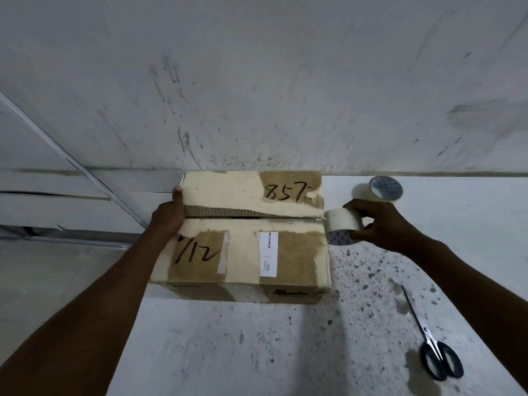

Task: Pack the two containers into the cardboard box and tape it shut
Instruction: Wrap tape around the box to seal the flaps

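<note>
Cardboard box (243,238) marked "857", left hand (168,218) pressing flaps, right hand (371,224) gripping tape roll (341,222)

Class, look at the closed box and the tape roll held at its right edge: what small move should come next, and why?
Probably draw the tape roll leftward along the seam toward the left hand. The box has its flaps closed, the seam looks untaped, the right hand holds the roll at the seam's right end, and the left hand steadies the far end.
</note>
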